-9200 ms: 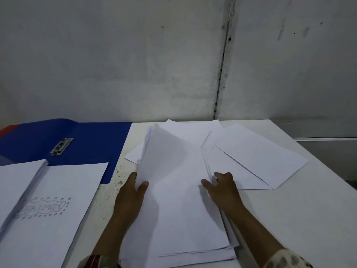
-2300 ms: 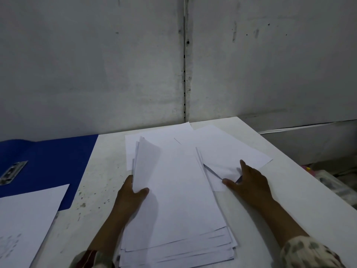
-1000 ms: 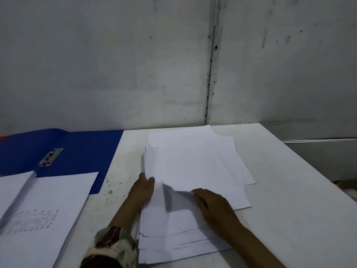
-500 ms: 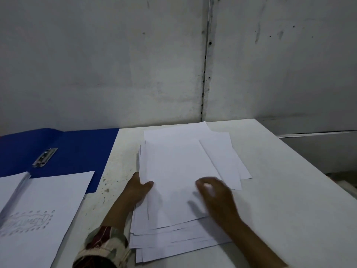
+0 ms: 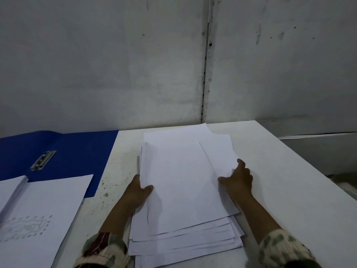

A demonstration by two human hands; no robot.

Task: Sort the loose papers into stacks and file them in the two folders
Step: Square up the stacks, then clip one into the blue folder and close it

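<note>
A loose stack of blank white papers lies on the white table in front of me, its sheets fanned out at the near end. My left hand grips the stack's left edge, thumb on top. My right hand holds the right edge, thumb on the top sheet and fingers against the side. Two more sheets stick out askew at the far right of the stack. An open blue folder with a metal clip lies at the left.
A sheet with a pencil drawing lies at the near left over the blue folder, another white stack beside it. The white table ends at the right edge; a grey wall stands close behind.
My right hand moved from the top of the stack to its right edge. The scattered sheets at the right have been gathered onto the stack over the last seconds.
</note>
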